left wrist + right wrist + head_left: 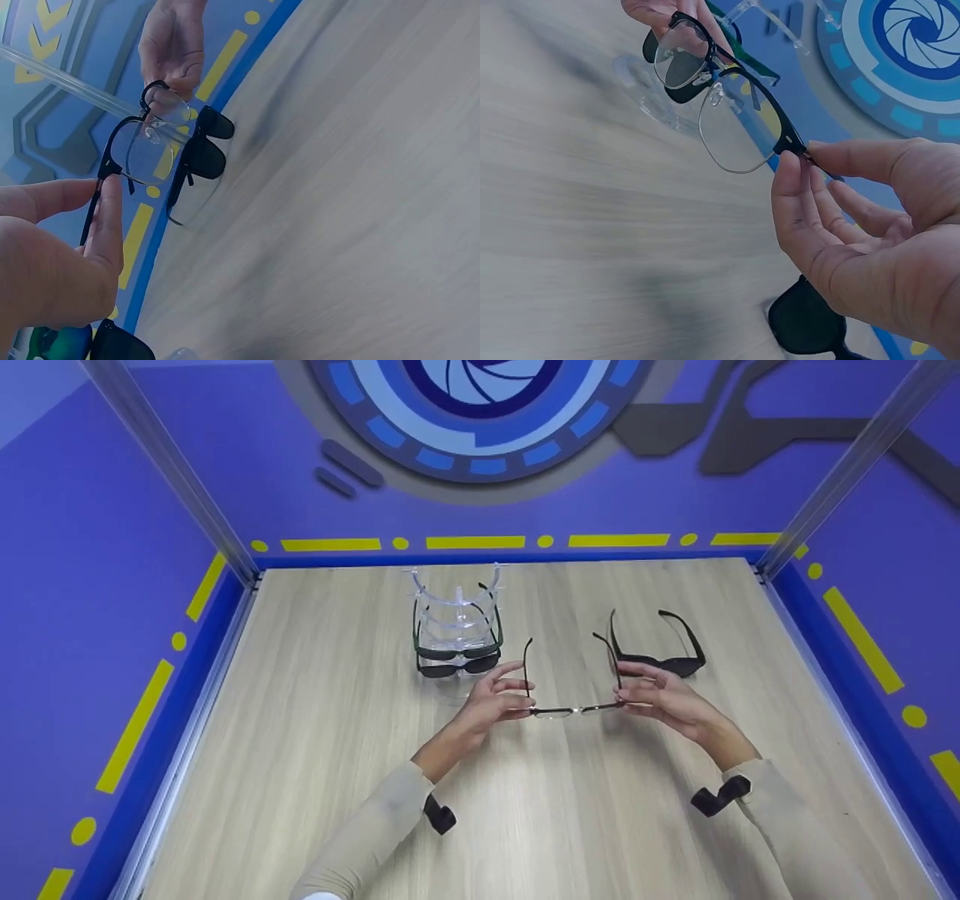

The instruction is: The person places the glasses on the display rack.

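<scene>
A pair of clear-lensed eyeglasses (pixel 556 712) with dark upper rims hangs above the table between both hands, its temples unfolded and pointing away from me. My left hand (pixel 490 703) pinches the left hinge end between thumb and fingers. At the other hinge my right hand (pixel 670 701) pinches the frame likewise. In the right wrist view the eyeglasses (pixel 739 124) show thin metal lower rims and clear nose pads. Behind my right hand, black sunglasses (pixel 679 665) lie on the table with temples spread, partly covered by that hand.
A clear plastic display stand (pixel 459 598) is at the back left of the wooden table (pixel 337 720). It carries dark green-framed sunglasses (pixel 459 652) above black sunglasses (pixel 480 664). Blue printed panels (pixel 480 521) enclose the back and sides.
</scene>
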Demonstrator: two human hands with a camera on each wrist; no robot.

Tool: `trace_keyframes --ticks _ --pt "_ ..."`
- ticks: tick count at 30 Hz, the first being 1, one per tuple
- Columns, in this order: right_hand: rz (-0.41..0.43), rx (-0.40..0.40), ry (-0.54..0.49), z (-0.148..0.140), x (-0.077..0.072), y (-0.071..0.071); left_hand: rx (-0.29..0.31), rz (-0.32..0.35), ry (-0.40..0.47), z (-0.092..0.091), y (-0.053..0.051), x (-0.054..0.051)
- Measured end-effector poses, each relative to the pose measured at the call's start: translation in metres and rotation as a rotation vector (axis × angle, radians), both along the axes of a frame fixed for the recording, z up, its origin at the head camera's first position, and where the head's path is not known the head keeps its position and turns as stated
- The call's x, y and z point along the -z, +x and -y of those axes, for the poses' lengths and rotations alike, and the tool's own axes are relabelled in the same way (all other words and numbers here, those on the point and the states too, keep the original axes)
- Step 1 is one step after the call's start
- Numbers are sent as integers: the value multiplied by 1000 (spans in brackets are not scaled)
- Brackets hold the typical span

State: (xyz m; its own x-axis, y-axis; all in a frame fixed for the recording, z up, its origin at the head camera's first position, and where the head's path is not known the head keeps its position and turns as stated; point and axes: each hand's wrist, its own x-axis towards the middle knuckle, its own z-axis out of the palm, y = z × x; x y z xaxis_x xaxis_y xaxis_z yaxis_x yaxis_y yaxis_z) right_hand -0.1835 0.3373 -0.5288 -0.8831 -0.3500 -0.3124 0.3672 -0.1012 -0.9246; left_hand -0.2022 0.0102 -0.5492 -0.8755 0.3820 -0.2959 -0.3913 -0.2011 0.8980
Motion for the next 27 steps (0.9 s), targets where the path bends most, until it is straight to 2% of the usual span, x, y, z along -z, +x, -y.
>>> trace_keyframes --ticks 12,19,27 --pt "-1 -11 -42 13 -15 2 10 -37 16 19 10 -15" --pt "11 11 -66 21 -20 3 29 -57 8 30 11 -24" --pt "15 6 -120 35 -24 4 15 -48 20 43 12 -33"
